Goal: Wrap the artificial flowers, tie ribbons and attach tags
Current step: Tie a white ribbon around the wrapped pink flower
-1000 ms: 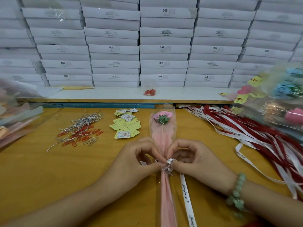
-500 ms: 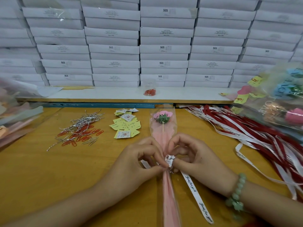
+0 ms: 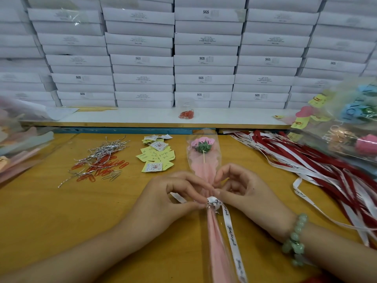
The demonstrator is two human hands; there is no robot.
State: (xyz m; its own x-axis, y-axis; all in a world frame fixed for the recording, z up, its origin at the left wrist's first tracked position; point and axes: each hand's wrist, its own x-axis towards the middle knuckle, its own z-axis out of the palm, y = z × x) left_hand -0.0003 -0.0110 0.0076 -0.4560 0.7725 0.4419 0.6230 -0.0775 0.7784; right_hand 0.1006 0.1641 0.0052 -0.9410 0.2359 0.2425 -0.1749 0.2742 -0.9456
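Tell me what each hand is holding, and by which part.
Left hand pinches the white ribbon at its loop around the neck of the wrapped flower. Right hand pinches the same loop from the other side.

We see a pink wrapped flower, a white ribbon with dark script, red paper clips, yellow tags, and an orange-yellow counter.

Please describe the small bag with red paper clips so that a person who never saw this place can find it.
Look at the wall of stacked white boxes at the back; a white ledge runs along its foot. Near the ledge's middle sits a clear bag holding red paper clips. The other red clips lie loose on the table among silver ties.
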